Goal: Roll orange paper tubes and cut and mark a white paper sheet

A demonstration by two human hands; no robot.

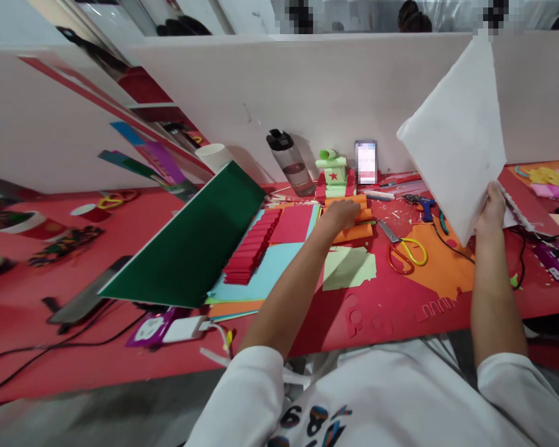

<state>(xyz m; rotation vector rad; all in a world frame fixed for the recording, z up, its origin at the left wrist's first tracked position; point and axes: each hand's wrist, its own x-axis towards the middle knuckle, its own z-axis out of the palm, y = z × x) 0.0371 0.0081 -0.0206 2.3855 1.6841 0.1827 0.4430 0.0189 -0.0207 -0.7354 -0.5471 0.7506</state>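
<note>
My right hand [492,208] grips the lower edge of a white board [463,127], which stands tilted in the air on the right. My left hand [341,216] reaches forward, its fingers curled down over the orange paper rolls [351,234] and partly hidden. Just behind them stands a light-green rolled-paper model [335,174] with a red star and red sides. Scissors [407,251] with red and yellow handles lie between my forearms, on orange paper [442,264]. Pale green paper [349,268] is close to my left wrist.
A green board [190,242] leans at the left beside folded red paper strips [251,248] on blue sheets. Toward the back wall are a water bottle [291,162] and a phone [366,162]. A blue glue gun [427,208] trails a cable. Purple power strips [156,327] sit near the front.
</note>
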